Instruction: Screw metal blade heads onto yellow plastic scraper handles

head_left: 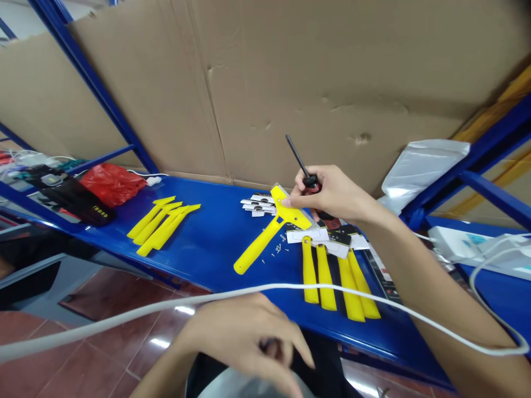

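Observation:
My right hand [327, 190] is closed around a screwdriver [299, 157], its dark shaft pointing up and left. The thumb of that same hand presses on the head of a yellow scraper [265, 237], whose handle slants down to the left over the bench. A thin metal blade edge shows along the scraper's head. Low in the view, my left hand [249, 331] hovers over a pale plastic bag or bowl [249, 384] at my lap, thumb and forefinger apart, the other fingers partly hidden. Small screws and nuts [280, 247] lie beside the scraper handle.
Several yellow scrapers [164, 224] lie left on the blue bench [207, 249]; several yellow handles [327, 276] lie right, below printed cards [332, 240]. More cards [257, 204] sit behind. A white cable [174, 304] crosses in front. Cardboard [290, 83] walls the back.

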Available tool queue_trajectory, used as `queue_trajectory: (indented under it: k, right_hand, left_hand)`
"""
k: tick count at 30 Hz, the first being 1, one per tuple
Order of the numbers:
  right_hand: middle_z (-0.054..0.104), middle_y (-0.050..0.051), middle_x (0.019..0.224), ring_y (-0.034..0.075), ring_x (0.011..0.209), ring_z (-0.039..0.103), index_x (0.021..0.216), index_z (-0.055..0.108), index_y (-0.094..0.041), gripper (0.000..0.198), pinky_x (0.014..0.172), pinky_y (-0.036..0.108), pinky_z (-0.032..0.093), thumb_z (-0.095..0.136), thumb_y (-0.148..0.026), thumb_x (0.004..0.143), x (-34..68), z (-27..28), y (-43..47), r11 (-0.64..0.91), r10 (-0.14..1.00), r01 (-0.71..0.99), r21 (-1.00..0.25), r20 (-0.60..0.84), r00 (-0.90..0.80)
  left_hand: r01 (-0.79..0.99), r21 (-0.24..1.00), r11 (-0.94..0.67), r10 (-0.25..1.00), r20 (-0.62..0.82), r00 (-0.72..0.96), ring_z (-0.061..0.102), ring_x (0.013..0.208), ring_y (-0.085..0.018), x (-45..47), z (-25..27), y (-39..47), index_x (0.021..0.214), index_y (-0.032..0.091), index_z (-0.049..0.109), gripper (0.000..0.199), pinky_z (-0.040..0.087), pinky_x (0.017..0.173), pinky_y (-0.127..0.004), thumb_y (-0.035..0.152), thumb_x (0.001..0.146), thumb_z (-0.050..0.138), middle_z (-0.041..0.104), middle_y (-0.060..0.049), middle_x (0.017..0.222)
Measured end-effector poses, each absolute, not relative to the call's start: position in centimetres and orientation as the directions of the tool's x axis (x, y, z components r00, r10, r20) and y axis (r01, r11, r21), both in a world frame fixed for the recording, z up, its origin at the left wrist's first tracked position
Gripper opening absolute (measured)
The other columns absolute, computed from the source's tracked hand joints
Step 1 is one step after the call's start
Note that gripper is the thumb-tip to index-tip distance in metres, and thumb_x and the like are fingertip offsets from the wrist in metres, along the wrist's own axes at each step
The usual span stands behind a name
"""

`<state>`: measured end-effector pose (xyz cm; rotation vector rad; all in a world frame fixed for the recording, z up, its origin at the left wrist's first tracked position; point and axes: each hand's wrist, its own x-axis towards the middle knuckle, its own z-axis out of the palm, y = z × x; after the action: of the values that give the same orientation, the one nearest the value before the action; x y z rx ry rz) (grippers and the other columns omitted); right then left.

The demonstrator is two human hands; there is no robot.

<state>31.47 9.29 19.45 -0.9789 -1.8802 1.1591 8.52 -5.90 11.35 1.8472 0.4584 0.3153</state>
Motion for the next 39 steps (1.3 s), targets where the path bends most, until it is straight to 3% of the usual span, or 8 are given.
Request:
queue_trajectory:
  k: [3,6,8,10,14,23,30,39]
  right_hand:
    - [0.070,-0.003,0.078,0.009,0.048,0.056,0.079,0.052,-0.024,0.058,0.038,0.027,0.043,0.106,-0.044,0.069,31.3,19.1,9.4,0.282,0.868,0.242,-0.928,0.139,-0.477]
    - [0.068,-0.003,0.076,0.008,0.046,0.054,0.078,0.051,-0.024,0.060,0.036,0.025,0.041,0.107,-0.044,0.067,30.8,18.8,9.4,0.249,0.878,0.262,-0.932,0.103,-0.468]
    - [0.067,-0.003,0.075,0.007,0.046,0.054,0.078,0.052,-0.023,0.059,0.035,0.024,0.041,0.107,-0.045,0.067,30.4,18.5,9.4,0.249,0.874,0.259,-0.933,0.101,-0.476]
    - [0.064,-0.004,0.074,0.007,0.047,0.055,0.079,0.055,-0.022,0.057,0.036,0.023,0.042,0.106,-0.045,0.069,30.2,18.2,9.6,0.260,0.860,0.245,-0.934,0.109,-0.499]
    - [0.056,-0.007,0.070,0.007,0.048,0.053,0.079,0.058,-0.022,0.055,0.038,0.023,0.045,0.107,-0.045,0.068,30.6,17.9,10.1,0.284,0.851,0.258,-0.923,0.119,-0.511]
    - [0.070,0.002,0.079,0.010,0.056,0.054,0.098,0.076,-0.020,0.049,0.042,0.027,0.041,0.102,-0.055,0.076,34.3,20.2,10.6,0.364,0.834,0.397,-0.843,0.106,-0.541]
    - [0.067,-0.002,0.074,0.011,0.058,0.053,0.105,0.083,-0.024,0.038,0.052,0.030,0.038,0.095,-0.055,0.085,35.8,20.0,11.5,0.528,0.697,0.500,-0.687,0.014,-0.717]
    - [0.070,-0.001,0.078,0.014,0.066,0.056,0.103,0.081,-0.022,0.030,0.061,0.030,0.042,0.091,-0.048,0.090,34.7,18.9,11.9,0.543,0.641,0.482,-0.688,-0.031,-0.767]
  left_hand:
    - [0.374,0.817,-0.438,0.830,0.208,0.517,0.070,0.073,-0.016,6.5,12.9,-5.4,0.097,0.025,0.082,0.020,0.055,0.072,-0.029,0.044,0.102,0.080,0.080,-0.002,0.084]
    - [0.507,0.693,-0.513,0.846,0.509,0.162,0.072,0.090,-0.020,6.3,13.3,-4.4,0.106,0.023,0.078,0.012,0.059,0.082,-0.033,0.033,0.100,0.081,0.080,-0.007,0.105]
    - [0.515,0.714,-0.474,0.848,0.528,0.048,0.074,0.100,-0.023,6.6,12.8,-2.9,0.123,0.022,0.076,0.031,0.062,0.086,-0.035,0.036,0.096,0.086,0.079,-0.010,0.121]
    - [0.416,0.819,-0.395,0.912,0.403,0.074,0.077,0.103,-0.023,6.6,12.0,-0.9,0.130,0.022,0.075,0.038,0.063,0.087,-0.034,0.042,0.099,0.082,0.080,-0.010,0.121]
    - [0.291,0.904,-0.313,0.945,0.266,0.188,0.078,0.094,-0.023,5.5,10.0,2.9,0.117,0.019,0.080,0.042,0.062,0.081,-0.033,0.056,0.109,0.063,0.083,-0.009,0.104]
    - [0.562,0.749,-0.351,0.891,0.082,0.447,0.071,0.095,-0.021,3.1,6.6,4.1,0.107,0.023,0.082,0.021,0.053,0.084,-0.033,0.043,0.101,0.079,0.081,-0.005,0.109]
    - [0.500,0.684,-0.532,0.755,0.115,0.645,0.070,0.099,-0.021,4.3,6.6,6.0,0.108,0.023,0.082,0.018,0.052,0.092,-0.035,0.040,0.104,0.078,0.080,-0.005,0.108]
    - [0.400,0.674,-0.621,0.562,0.028,0.827,0.076,0.096,-0.023,6.8,7.9,11.6,0.103,0.019,0.084,0.011,0.055,0.085,-0.033,0.026,0.095,0.086,0.084,-0.008,0.105]
